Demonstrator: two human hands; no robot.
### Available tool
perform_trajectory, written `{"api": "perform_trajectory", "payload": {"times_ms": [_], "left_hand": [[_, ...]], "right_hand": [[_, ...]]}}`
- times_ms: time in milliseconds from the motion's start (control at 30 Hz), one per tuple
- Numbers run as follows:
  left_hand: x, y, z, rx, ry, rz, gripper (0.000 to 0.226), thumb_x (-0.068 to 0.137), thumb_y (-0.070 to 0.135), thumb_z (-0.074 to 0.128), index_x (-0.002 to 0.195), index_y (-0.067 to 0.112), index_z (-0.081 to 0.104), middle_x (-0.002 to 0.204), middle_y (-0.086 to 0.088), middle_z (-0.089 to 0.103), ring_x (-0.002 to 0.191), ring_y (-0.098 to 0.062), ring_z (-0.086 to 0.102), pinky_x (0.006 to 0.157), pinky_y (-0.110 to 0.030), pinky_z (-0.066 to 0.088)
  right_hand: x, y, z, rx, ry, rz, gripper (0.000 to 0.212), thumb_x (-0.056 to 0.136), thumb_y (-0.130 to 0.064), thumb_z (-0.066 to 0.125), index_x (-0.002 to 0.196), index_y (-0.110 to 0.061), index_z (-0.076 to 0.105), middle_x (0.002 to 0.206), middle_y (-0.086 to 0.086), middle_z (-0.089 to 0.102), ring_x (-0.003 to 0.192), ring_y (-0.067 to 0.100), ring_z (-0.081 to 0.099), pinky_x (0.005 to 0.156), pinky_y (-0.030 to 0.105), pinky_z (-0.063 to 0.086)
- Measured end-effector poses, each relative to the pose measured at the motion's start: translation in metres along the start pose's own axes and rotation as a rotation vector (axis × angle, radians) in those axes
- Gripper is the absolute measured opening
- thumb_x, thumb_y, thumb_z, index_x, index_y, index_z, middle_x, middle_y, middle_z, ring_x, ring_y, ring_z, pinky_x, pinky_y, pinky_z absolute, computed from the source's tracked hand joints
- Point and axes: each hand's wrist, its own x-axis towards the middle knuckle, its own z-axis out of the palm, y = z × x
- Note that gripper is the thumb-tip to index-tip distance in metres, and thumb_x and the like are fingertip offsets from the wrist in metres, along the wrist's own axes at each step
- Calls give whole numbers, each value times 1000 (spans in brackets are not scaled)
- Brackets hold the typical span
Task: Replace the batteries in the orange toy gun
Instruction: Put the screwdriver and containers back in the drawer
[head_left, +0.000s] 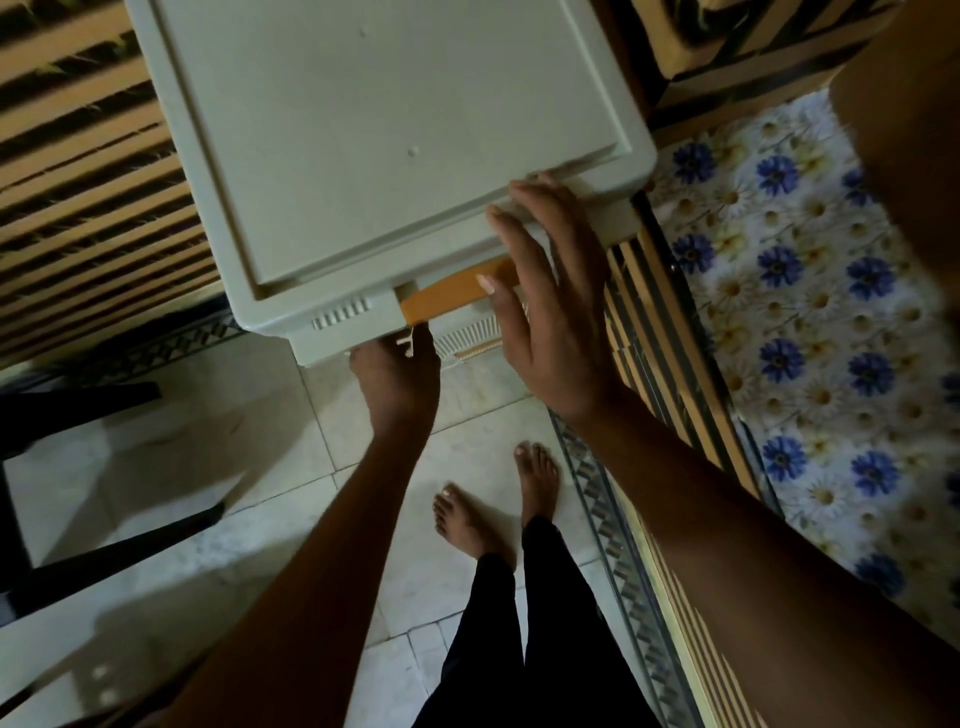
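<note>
I see a pale grey plastic drawer unit (374, 145) from above, standing on a tiled floor (171, 467). The left hand (396, 379) sits at the front edge of the top drawer, its fingers tucked under the lip and out of view — I cannot tell whether they are curled on it. The right hand (550, 301) lies flat with straight, spread fingers against the unit's front right corner, fingertips on the lid's edge. Just under those fingers an orange strip (457, 291) shows in the gap at the drawer front — I cannot tell whether it is the toy gun or part of the drawer. Two bare feet (498, 499) stand on the tiles below. A blue-flowered cloth (810, 312) lies to the right.
</note>
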Motion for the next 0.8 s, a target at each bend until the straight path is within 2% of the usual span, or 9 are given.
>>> {"api": "perform_trajectory", "payload": {"times_ms": [100, 200, 333, 400, 467, 533, 600, 733, 800], "left_hand": [[-31, 4, -21, -117, 64, 129, 20, 100, 18, 69, 114, 5, 70, 108, -9, 75, 91, -14, 71, 81, -27, 61], [-54, 13, -49, -128, 83, 280, 9, 100, 9, 66, 108, 5, 68, 102, -4, 70, 91, -13, 68, 83, -23, 58], [-59, 30, -74, -58, 172, 442, 3, 98, 2, 67, 100, 2, 68, 96, -7, 67, 85, -15, 63, 78, -23, 53], [-51, 39, -83, 13, 204, 539, 10, 97, 2, 68, 107, -2, 69, 106, -13, 68, 95, -22, 65, 84, -26, 54], [-36, 42, -86, 119, 207, 635, 23, 98, 4, 67, 120, -3, 69, 124, -17, 68, 116, -29, 64, 100, -31, 51], [-17, 40, -87, 243, 176, 690, 34, 99, 8, 65, 132, 0, 67, 141, -16, 65, 134, -31, 57, 114, -43, 45], [0, 37, -89, 345, 112, 713, 42, 100, 12, 64, 142, 7, 62, 152, -12, 58, 146, -31, 49, 119, -51, 40], [13, 32, -98, 392, 34, 773, 48, 102, 17, 64, 149, 12, 57, 157, -11, 51, 150, -30, 45, 122, -49, 38], [13, 33, -102, 378, 22, 781, 46, 103, 16, 63, 149, 12, 57, 157, -11, 51, 150, -29, 45, 123, -47, 38]], "right_hand": [[-4, -7, -11, 29, -20, 8, 28, 97, -4, 67, 122, 7, 69, 136, 34, 54, 137, 45, 48, 113, 55, 41], [-4, -14, -21, -25, -17, 20, 19, 97, -7, 67, 113, 1, 74, 126, 29, 60, 125, 35, 51, 108, 38, 44], [-4, -14, -21, -124, -107, -52, 21, 97, -7, 63, 115, -3, 74, 123, 18, 66, 117, 29, 55, 99, 45, 46], [-5, -17, -22, -184, -142, -73, 24, 97, -9, 61, 118, -5, 73, 124, 14, 68, 118, 27, 53, 101, 46, 45], [-7, -21, -24, -221, -183, -65, 26, 98, -13, 61, 121, -8, 72, 126, 12, 67, 122, 26, 51, 104, 45, 43], [-4, -27, -27, -248, -251, -38, 26, 97, -17, 62, 121, -11, 70, 128, 9, 65, 123, 26, 52, 105, 45, 42], [8, -35, -30, -284, -333, 10, 23, 93, -21, 65, 116, -15, 69, 124, 5, 62, 120, 27, 53, 101, 47, 42], [28, -48, -44, -271, -521, 119, 26, 80, -20, 80, 103, -13, 69, 112, 5, 61, 113, 30, 56, 91, 52, 46], [26, -54, -57, -279, -624, 131, 27, 81, -20, 81, 105, -15, 70, 112, 4, 61, 114, 30, 54, 92, 51, 45]]}}
